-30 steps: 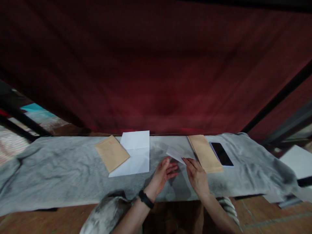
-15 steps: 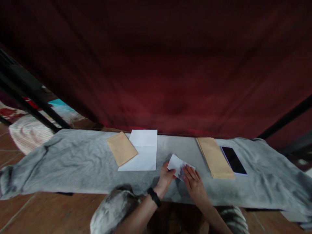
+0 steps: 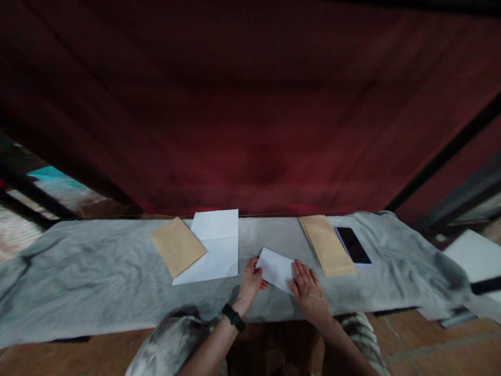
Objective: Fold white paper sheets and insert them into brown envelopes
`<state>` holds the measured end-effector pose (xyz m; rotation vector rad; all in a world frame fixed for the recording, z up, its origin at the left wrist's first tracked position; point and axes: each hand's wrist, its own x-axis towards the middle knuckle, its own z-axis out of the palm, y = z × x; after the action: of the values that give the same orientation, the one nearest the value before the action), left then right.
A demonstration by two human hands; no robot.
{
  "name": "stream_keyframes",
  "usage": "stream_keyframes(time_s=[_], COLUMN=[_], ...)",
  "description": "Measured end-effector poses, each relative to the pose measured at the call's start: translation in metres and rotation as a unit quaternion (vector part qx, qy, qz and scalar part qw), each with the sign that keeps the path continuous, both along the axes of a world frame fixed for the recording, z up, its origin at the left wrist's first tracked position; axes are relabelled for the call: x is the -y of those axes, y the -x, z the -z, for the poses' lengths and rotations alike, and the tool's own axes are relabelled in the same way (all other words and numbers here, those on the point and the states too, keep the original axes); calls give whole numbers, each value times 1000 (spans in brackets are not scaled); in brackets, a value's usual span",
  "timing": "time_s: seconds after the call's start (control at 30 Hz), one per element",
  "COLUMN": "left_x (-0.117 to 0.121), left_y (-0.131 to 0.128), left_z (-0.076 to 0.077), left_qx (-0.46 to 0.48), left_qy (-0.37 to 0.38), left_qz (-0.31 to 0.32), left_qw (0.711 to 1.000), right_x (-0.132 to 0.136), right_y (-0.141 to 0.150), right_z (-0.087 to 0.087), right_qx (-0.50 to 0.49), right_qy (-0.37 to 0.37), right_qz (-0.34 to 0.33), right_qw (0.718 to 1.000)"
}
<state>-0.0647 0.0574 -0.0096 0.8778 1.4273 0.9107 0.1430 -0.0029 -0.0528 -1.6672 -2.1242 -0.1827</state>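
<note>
A small folded white paper lies tilted on the grey cloth in front of me. My left hand grips its left edge, thumb on top and fingers underneath; a black band circles that wrist. My right hand rests flat with fingers stretched out, touching the paper's right end. Left of my hands, a larger white sheet with a crease across it lies flat. A brown paper envelope overlaps that sheet's left side.
Several stacked brown envelopes lie right of my hands, beside a phone with a dark screen. Grey cloth covers the long surface. A dark red curtain hangs behind it. White flat objects show at the far right.
The view has turned slightly to the right. My right hand has slid from the middle of the folded paper to its right end, uncovering more of it. The left hand keeps its grip.
</note>
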Motion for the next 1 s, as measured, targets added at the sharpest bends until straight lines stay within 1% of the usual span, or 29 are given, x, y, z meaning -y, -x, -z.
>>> stream_keyframes(time_s=[0.17, 0.2, 0.3, 0.37, 0.43, 0.5, 0.53, 0.57, 0.6, 0.67, 0.7, 0.73, 0.77, 0.83, 0.87, 0.93, 0.97, 1.0], left_x=[-1, 0, 1, 0, -2, -3, -3, -3, -2, 1, 3, 5, 7, 12, 14, 16, 17, 17], left_y=[7, 8, 11, 12, 11, 10, 9, 8, 6, 1, -2, -4, -6, -9, -10, -11, -12, -13], left_z=[-8, -10, -17, -23, -31, -39, -41, -43, -42, -37, -33, -28, -24, -17, -14, -12, -12, -12], left_qx=[18, 44, 91, 120, 160, 204, 218, 222, 217, 187, 170, 156, 143, 125, 120, 118, 119, 116], left_qy=[-15, -18, -22, -30, -35, -37, -40, -45, -49, -55, -54, -50, -44, -33, -31, -37, -43, -45], left_qz=[28, 17, 1, -6, -1, 18, 27, 35, 41, 57, 72, 89, 103, 116, 115, 107, 103, 101], left_qw=[999, 999, 996, 992, 986, 978, 975, 973, 974, 979, 981, 983, 983, 985, 986, 987, 987, 987], right_x=[7, 11, 21, 23, 19, 11, 6, 1, -4, -12, -15, -18, -19, -18, -17, -13, -11, -10], right_y=[1, 4, 15, 21, 25, 26, 26, 27, 28, 32, 34, 36, 38, 39, 37, 33, 30, 26], right_z=[-22, -27, -44, -55, -65, -74, -77, -79, -79, -75, -70, -64, -57, -44, -38, -29, -27, -25], right_qx=[-19, -26, -32, -46, -86, -174, -235, -303, -373, -493, -538, -569, -589, -603, -598, -562, -498, -415], right_qy=[28, 32, 55, 70, 83, 96, 103, 112, 121, 143, 153, 163, 172, 182, 184, 181, 164, 134], right_qz=[20, 14, -46, -59, -49, -28, -15, 1, 17, 52, 66, 77, 85, 95, 96, 94, 93, 94], right_qw=[999, 999, 997, 995, 992, 980, 966, 946, 920, 857, 826, 802, 785, 771, 774, 802, 846, 895])
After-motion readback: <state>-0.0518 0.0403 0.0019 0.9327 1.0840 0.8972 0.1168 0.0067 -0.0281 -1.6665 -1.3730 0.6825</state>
